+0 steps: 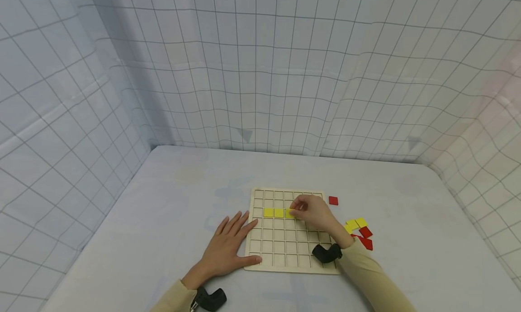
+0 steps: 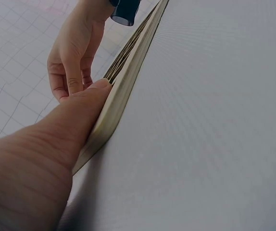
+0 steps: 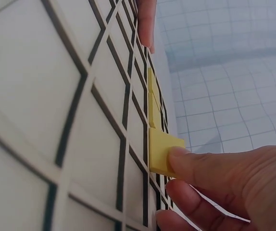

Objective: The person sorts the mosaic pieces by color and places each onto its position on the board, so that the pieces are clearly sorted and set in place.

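Observation:
A pale wooden grid board (image 1: 279, 248) lies flat on the table, with two yellow square tiles (image 1: 273, 212) side by side in a row of its cells. My right hand (image 1: 315, 211) pinches a third yellow tile (image 3: 161, 150) beside them; in the right wrist view this tile stands out from the grid at a tilt, the thumb on its face. My left hand (image 1: 228, 249) rests with spread fingers at the board's left edge. Its thumb (image 2: 92, 98) lies over the board's near left corner, and its fingertips touch the left side.
Right of the board sit several loose yellow tiles (image 1: 361, 222) and red tiles (image 1: 366, 232), partly behind the right forearm. One red tile (image 1: 333, 200) lies apart near the far right corner. Grid-patterned white curtains (image 1: 260, 77) surround the white table (image 1: 183, 190).

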Available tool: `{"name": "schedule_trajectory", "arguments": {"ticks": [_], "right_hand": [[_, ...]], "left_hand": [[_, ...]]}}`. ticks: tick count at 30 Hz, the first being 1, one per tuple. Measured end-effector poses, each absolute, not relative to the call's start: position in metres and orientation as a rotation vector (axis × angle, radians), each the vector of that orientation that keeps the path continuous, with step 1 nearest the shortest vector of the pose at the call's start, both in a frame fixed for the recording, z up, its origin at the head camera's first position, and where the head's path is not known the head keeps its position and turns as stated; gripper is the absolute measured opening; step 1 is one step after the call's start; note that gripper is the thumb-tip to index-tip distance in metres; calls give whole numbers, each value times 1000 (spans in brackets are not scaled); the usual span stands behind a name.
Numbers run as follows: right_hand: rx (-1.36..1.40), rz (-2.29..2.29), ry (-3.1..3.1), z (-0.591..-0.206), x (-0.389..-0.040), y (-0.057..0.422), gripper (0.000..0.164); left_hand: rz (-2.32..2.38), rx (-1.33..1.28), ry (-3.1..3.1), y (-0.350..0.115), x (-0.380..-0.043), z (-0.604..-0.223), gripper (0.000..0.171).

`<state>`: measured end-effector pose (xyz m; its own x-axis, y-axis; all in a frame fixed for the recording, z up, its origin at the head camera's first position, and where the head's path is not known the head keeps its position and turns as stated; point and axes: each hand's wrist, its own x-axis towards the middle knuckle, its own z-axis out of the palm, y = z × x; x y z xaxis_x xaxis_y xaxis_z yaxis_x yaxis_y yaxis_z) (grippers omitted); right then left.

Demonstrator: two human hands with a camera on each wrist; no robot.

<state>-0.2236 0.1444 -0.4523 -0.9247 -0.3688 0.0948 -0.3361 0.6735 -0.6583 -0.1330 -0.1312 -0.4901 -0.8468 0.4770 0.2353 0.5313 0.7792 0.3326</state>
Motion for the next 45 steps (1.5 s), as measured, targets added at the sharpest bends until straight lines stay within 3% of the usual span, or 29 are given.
{"name": "schedule_trajectory", "arguments": {"ticks": [21,34,45], "right_hand": [[-600,-1034,2883,-450,-221,141,5],[-609,-1024,2895,-451,-217,141,10],[-747,-1077,2828,-453,-213,151,7]], "left_hand": [[-596,-798,-2856,-132,-133,-490,89],[-615,-798,-2849,-131,-132,-490,89],[-618,-806,-2837,-131,-133,-490,89]]}}
